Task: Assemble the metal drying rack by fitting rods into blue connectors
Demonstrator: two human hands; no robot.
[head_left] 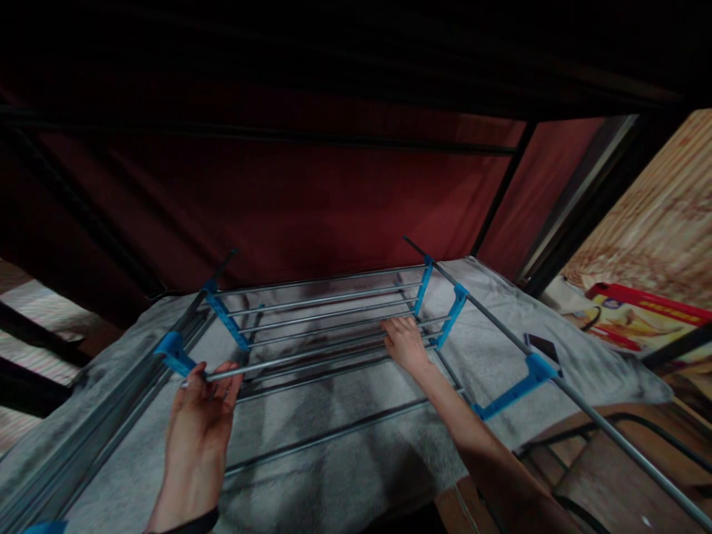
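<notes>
A rack (328,348) of slim, round metal rods (328,298) and blue plastic brackets (451,315) sits on a fuzzy gray blanket (334,475). The left hand (208,411), palm up, closes near the end of one rod (278,360); the right hand (403,343), fingers bent, touches the rack farther along (its grip cannot be told).

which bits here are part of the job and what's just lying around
In the job:
front metal tube, its end in the left hand
rack rods, with the right hand at them
blue brackets on the tubes

Apparently just lying about:
dark flat device, perhaps a phone
red and yellow package at the right
</notes>
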